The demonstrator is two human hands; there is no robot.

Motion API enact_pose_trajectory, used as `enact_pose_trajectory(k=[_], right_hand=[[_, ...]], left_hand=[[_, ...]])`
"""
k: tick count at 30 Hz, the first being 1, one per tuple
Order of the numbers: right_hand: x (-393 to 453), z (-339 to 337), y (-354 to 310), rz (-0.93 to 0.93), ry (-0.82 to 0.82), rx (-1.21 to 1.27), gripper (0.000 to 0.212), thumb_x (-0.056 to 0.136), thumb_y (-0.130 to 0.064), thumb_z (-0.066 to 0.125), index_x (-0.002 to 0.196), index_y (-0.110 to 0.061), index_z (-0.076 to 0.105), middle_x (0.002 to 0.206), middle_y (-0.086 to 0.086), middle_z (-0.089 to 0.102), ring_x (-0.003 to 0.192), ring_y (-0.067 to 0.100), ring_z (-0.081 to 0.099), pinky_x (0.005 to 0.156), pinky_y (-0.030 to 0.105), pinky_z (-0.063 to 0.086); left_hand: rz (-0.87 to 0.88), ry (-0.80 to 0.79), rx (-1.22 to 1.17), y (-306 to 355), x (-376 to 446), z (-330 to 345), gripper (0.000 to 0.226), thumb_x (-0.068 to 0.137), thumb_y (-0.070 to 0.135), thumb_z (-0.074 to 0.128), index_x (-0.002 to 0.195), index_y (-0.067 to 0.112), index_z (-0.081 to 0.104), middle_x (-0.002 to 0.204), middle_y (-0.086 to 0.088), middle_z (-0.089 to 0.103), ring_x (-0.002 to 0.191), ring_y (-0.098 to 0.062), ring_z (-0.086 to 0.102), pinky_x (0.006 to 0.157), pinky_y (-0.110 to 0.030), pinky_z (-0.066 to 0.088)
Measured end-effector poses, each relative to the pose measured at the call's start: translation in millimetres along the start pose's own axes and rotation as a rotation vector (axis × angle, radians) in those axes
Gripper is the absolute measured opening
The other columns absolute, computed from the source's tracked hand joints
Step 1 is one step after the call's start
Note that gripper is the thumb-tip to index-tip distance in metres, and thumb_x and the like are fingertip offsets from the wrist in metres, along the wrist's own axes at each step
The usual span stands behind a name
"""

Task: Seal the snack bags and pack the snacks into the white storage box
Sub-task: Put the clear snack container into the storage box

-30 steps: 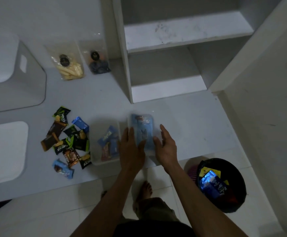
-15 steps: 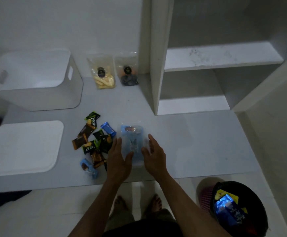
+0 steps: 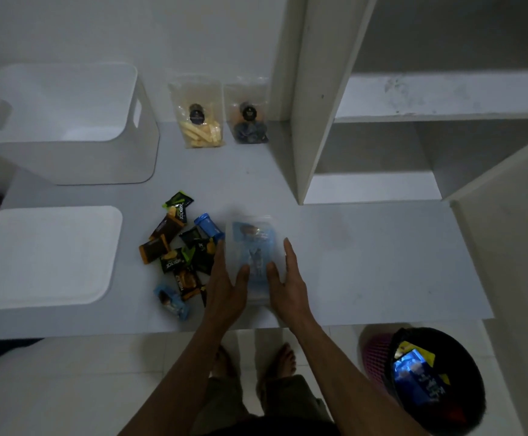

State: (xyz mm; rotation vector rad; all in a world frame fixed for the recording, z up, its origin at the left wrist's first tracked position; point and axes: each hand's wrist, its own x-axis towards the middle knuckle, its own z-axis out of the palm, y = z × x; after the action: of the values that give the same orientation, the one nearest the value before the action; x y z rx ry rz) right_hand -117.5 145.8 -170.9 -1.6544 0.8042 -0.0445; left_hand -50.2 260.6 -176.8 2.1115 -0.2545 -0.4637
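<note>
A clear lidded plastic container (image 3: 251, 243) with blue snack packs inside lies on the white counter (image 3: 366, 262). My left hand (image 3: 225, 287) lies along its left side and my right hand (image 3: 288, 284) along its right side. The fingers are straight and both thumbs press on the lid. Several loose wrapped snacks (image 3: 181, 250) lie just to the left, touching the container. Two clear snack bags stand at the back wall, one of yellow sticks (image 3: 198, 121) and one of dark pieces (image 3: 248, 119). The white storage box (image 3: 67, 127) stands open at the back left.
The box's white lid (image 3: 42, 259) lies flat at the front left. A white shelf unit (image 3: 303, 121) rises at the back right. On the floor to the right stands a black bin (image 3: 429, 382) with wrappers. My bare feet are under the counter edge.
The view swung left, bringing the storage box and lid into sight. The lidded container now sits over the spot where a second clear container lay, right against the loose snacks.
</note>
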Motion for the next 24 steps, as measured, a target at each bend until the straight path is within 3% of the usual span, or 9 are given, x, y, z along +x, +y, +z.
enact_pose_trajectory(k=[3,6,9,14,16,18,20,24], right_hand=[[0,5,2,0.021,-0.001,0.036,0.064,0.101,-0.044,0.044,0.154,-0.041,0.007,0.156,-0.006,0.034,0.134,0.020,0.045,0.104,0.033,0.045],[1,8,2,0.022,0.004,0.056,0.063,0.101,-0.044,0.044,0.153,-0.045,0.008,0.153,-0.009,0.037,0.133,0.020,0.047,0.105,0.038,0.047],[-1,12,-4,-0.018,0.007,0.055,0.061,0.102,-0.044,0.045,0.151,-0.051,0.008,0.156,-0.011,0.034,0.134,0.017,0.046,0.106,0.043,0.047],[-7,26,-29,-0.107,0.004,0.019,0.061,0.102,-0.037,0.044,0.155,-0.036,0.011,0.158,-0.010,0.029,0.135,0.006,0.037,0.109,0.028,0.038],[-11,35,-45,-0.140,-0.005,-0.018,0.061,0.103,-0.035,0.042,0.155,-0.032,0.011,0.157,-0.010,0.030,0.126,0.000,0.034,0.100,0.014,0.038],[-17,50,-61,-0.157,-0.023,-0.032,0.060,0.103,-0.035,0.041,0.155,-0.032,0.011,0.148,-0.015,0.033,0.121,-0.001,0.035,0.082,-0.004,0.035],[-25,69,-78,-0.154,-0.025,-0.006,0.060,0.102,-0.039,0.042,0.154,-0.036,0.012,0.140,-0.018,0.034,0.118,0.001,0.042,0.072,-0.004,0.038],[-47,120,-117,-0.189,-0.032,0.050,0.059,0.102,-0.043,0.042,0.153,-0.041,0.013,0.135,-0.020,0.036,0.097,-0.008,0.052,0.066,-0.001,0.045]], left_hand=[[-0.003,-0.001,-0.015,0,1,0,0.072,0.095,0.049,0.044,0.154,0.034,0.006,0.158,-0.001,0.026,0.138,-0.020,0.039,0.105,-0.050,0.046],[-0.013,0.024,-0.021,4,-3,-1,0.070,0.095,0.048,0.045,0.152,0.039,0.006,0.157,-0.004,0.029,0.137,-0.021,0.041,0.104,-0.049,0.046],[-0.025,0.046,-0.021,8,-5,-7,0.073,0.094,0.048,0.044,0.155,0.029,0.008,0.159,-0.004,0.025,0.141,-0.022,0.035,0.109,-0.050,0.042],[-0.001,0.076,-0.065,11,-4,-36,0.075,0.093,0.052,0.045,0.156,0.029,0.009,0.159,-0.002,0.027,0.140,-0.020,0.037,0.108,-0.050,0.042],[-0.006,0.089,-0.074,16,-5,-55,0.074,0.093,0.051,0.046,0.155,0.031,0.011,0.158,-0.003,0.029,0.139,-0.021,0.038,0.108,-0.050,0.042],[-0.004,0.105,-0.073,17,-5,-77,0.071,0.096,0.044,0.050,0.155,0.030,0.013,0.158,-0.004,0.030,0.139,-0.023,0.039,0.110,-0.046,0.040],[-0.021,0.119,-0.094,16,-6,-103,0.070,0.098,0.038,0.052,0.155,0.030,0.013,0.156,-0.004,0.032,0.137,-0.023,0.041,0.108,-0.041,0.041],[0.020,0.159,-0.121,8,-7,-171,0.070,0.093,0.048,0.053,0.152,0.040,0.014,0.152,-0.002,0.039,0.129,-0.024,0.051,0.099,-0.050,0.050]])
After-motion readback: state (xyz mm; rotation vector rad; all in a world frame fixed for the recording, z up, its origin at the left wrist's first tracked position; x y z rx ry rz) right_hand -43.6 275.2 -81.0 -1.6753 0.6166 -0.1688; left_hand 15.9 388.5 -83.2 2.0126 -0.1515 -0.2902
